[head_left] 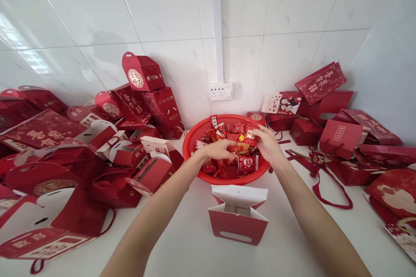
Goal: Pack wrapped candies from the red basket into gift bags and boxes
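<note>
A red plastic basket full of wrapped candies stands in the middle of the white table. My left hand reaches over its near left side, fingers curled round a small red wrapped candy. At the right rim, my right hand pinches a red candy packet with yellow print between thumb and fingers. Directly in front of the basket, between my forearms, an upright red gift box has its white-lined top open. The part of its inside that shows holds nothing.
Red gift boxes and bags crowd the left side, with a stack of boxes against the tiled wall. More boxes and a loose red ribbon lie at the right. A power socket is on the wall behind the basket.
</note>
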`<state>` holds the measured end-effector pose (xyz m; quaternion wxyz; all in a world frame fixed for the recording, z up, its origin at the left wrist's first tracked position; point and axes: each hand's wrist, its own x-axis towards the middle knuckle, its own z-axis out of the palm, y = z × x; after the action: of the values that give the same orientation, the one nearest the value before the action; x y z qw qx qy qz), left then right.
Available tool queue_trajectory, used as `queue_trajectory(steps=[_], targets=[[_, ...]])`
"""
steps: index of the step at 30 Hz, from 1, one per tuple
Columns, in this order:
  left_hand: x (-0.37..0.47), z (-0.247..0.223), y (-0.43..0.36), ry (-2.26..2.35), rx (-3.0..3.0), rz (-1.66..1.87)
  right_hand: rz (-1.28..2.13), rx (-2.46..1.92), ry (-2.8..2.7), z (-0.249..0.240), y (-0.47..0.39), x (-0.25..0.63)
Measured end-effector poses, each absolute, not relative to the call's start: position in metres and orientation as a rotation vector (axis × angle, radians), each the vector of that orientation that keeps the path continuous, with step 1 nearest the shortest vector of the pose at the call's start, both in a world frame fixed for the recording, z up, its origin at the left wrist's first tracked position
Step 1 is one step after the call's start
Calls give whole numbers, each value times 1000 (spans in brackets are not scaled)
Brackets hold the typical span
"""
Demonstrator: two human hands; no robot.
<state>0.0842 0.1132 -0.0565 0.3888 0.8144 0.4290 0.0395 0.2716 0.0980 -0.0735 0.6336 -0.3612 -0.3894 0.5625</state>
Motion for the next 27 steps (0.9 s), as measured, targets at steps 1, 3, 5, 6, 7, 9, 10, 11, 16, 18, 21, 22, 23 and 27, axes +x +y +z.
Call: queue_trajectory(steps=[1,3,5,6,7,9,10,11,16,18,21,22,23,27], targets=[[81,-57,116,1111,2046,307,1291,-826,-889,-73,98,272],[76,-58,120,1100,2007,645,1304,-825,-888,-71,97,271],[74,-59,122,1054,2028,785,1314,-823,-893,-69,95,271],[74,-60,123,1033,2043,812,1317,-822,-896,-68,94,270],[74,-60,123,1020,2053,827,1319,-822,-898,-68,93,270],[75,-60,123,1027,2072,849,1319,-824,-902,-67,92,270],[76,-60,123,1041,2078,854,1318,-826,-904,-67,92,269],[76,-60,123,1057,2082,853,1316,-827,-907,-67,92,270],[77,-58,121,1076,2077,857,1327,-830,-960,-69,92,270],[77,-58,120,1084,2063,917,1342,-828,-1001,-69,92,270],[78,-59,120,1084,1984,958,1355,-830,-1052,-70,92,270],[79,-59,120,1083,1964,961,1359,-834,-1062,-70,92,269],[79,-60,120,1087,1959,974,1362,-841,-1067,-70,92,269],[82,-60,119,1117,2019,1180,1373,-875,-1055,-70,91,268]])
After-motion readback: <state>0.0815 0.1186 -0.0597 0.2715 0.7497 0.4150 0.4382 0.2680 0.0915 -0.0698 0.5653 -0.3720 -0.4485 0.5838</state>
